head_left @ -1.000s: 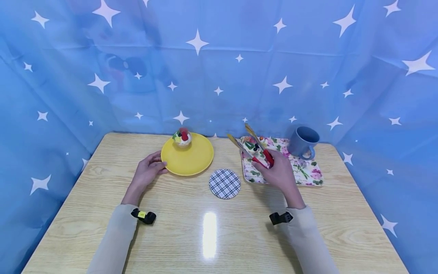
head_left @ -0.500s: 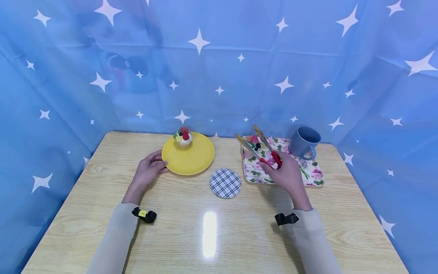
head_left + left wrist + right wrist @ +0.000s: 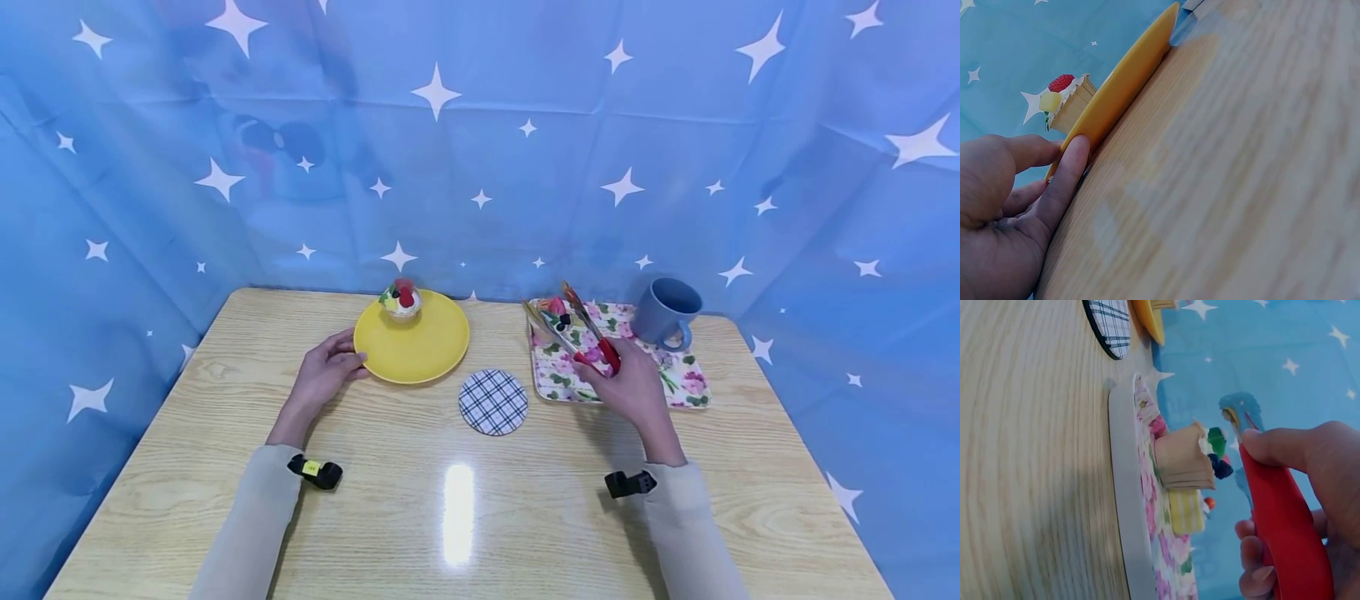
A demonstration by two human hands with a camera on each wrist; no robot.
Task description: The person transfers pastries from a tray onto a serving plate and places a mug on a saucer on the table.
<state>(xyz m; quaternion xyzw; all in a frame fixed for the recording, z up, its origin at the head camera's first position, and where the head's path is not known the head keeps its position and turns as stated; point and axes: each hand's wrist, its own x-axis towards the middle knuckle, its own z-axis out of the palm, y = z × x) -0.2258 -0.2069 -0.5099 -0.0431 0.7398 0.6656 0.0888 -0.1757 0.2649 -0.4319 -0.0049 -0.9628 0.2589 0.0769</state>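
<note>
My left hand point(image 3: 326, 371) holds the near-left rim of a yellow plate point(image 3: 416, 358), its thumb against the edge in the left wrist view. A fruit-topped cupcake point(image 3: 403, 305) sits at the plate's back left. My right hand point(image 3: 632, 379) grips tongs point(image 3: 606, 350) by their red handles. The tong arms are spread, their tips to either side of a second cupcake point(image 3: 1182, 459), seemingly apart from it. That cupcake, with dark berries and a green piece on top, stands on a floral tray point(image 3: 558, 387). A yellow striped cake piece point(image 3: 1186, 511) is beside it in the right wrist view.
A blue-grey mug point(image 3: 663, 312) stands on the back right of the tray. Between plate and tray lies a round checked coaster point(image 3: 492, 403). A blue star-patterned curtain point(image 3: 480, 150) hangs behind the wooden table point(image 3: 360, 517).
My right hand has moved the tongs slightly right, then lowered the tips towards the cupcake on the tray. My left hand stays at the plate's rim.
</note>
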